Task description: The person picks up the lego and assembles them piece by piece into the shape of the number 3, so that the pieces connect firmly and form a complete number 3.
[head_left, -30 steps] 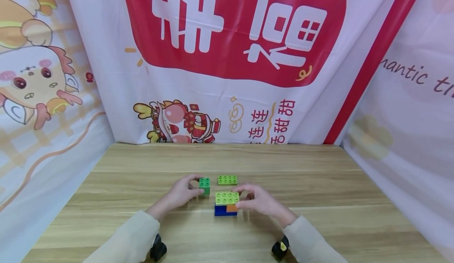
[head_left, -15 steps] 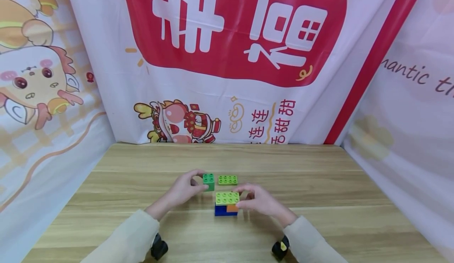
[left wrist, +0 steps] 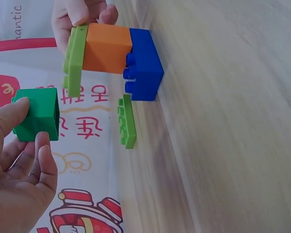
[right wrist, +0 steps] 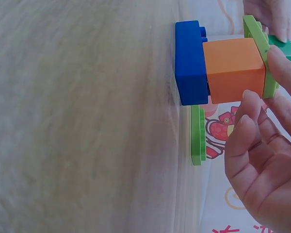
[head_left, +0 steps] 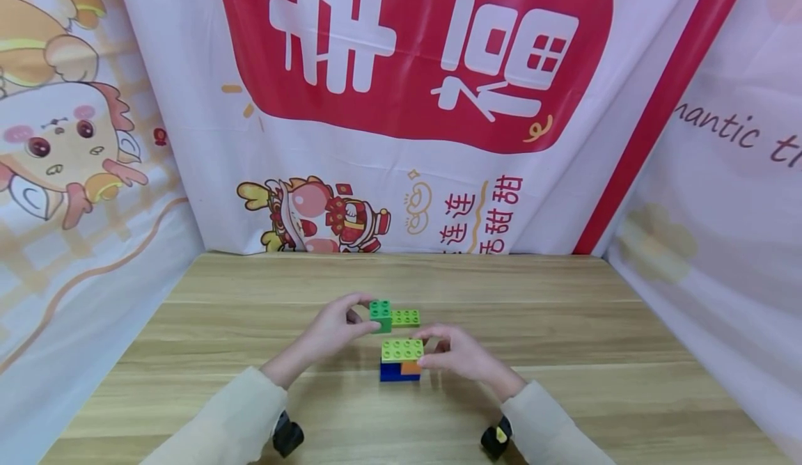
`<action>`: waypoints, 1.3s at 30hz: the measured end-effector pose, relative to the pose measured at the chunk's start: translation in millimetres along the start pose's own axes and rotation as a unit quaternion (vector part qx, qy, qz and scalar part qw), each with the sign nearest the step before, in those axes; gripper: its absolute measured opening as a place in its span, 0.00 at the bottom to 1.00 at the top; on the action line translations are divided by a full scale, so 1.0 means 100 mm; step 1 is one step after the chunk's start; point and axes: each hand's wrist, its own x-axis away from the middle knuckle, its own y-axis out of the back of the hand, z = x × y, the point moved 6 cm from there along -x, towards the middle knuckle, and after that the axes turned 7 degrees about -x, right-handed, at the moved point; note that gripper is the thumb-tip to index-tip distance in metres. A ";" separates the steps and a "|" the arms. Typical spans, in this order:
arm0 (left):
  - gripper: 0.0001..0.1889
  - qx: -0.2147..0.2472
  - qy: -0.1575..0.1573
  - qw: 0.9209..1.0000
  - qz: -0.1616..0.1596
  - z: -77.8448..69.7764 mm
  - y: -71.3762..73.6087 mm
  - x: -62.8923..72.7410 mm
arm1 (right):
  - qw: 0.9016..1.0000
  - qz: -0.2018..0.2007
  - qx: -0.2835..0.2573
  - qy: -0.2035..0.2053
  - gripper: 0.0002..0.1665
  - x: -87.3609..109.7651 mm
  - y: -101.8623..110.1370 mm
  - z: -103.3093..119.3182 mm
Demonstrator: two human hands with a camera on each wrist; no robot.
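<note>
My left hand (head_left: 335,322) pinches a green toy building block (head_left: 380,317) between thumb and fingers, raised off the table in the left wrist view. Nearer me stands a small stack: a blue block (left wrist: 146,65) at the bottom, an orange block (right wrist: 234,70) on part of it, and a lime-green studded plate (head_left: 402,349) on top, overhanging at one side. The right hand (head_left: 460,353) holds the stack at its right end, thumb (right wrist: 281,68) on the lime plate's edge and fingertips by the orange block.
A second lime-green plate (head_left: 407,319) lies studs up on the wooden table (head_left: 532,312) behind the stack, its left end covered by the green block in the head view. A printed cloth (head_left: 539,186) hangs along the table's back edge.
My left hand has carried the green block to the right and slightly farther back, so it now overlaps the far lime plate's left end. The right hand and the stack stay put.
</note>
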 end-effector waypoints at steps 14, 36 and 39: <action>0.23 -0.003 -0.060 0.998 0.029 -0.23 -0.13 0.03 | 1.000 0.011 0.011 -0.001 0.22 0.06 -0.04 0.24; 0.20 0.014 -0.110 0.992 0.066 -0.37 -0.34 0.07 | 1.000 0.010 0.029 0.001 0.20 0.02 0.00 0.02; 0.19 0.015 -0.111 0.991 0.067 -0.36 -0.37 0.07 | 1.000 0.009 0.027 0.001 0.19 0.02 0.00 0.01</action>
